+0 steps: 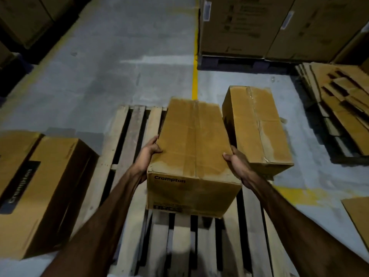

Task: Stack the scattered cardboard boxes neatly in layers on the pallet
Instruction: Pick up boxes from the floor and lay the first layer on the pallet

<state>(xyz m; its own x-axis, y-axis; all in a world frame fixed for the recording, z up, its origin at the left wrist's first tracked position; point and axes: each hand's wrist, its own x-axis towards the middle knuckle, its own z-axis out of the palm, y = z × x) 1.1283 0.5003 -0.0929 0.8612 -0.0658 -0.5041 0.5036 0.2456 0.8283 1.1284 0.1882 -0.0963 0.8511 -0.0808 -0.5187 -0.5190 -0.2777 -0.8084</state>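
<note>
A grey concrete floor (99, 66) fills most of the frame, with a yellow line (195, 76) running up the middle. Tall stacked cartons (259, 27) stand on a dark pallet at upper right. A wooden pallet (127, 148) lies at the lower centre. A box (40, 186) lies at the left edge, beside the pallet. Flattened cardboard (339, 100) is piled at right. A second box (257, 126) sits at the pallet's right side. At centre, a held box (191, 148) marked Crompton is above the slats; the left hand (146, 156) grips its left side, the right hand (237, 162) its right side, thumbs on top.
</note>
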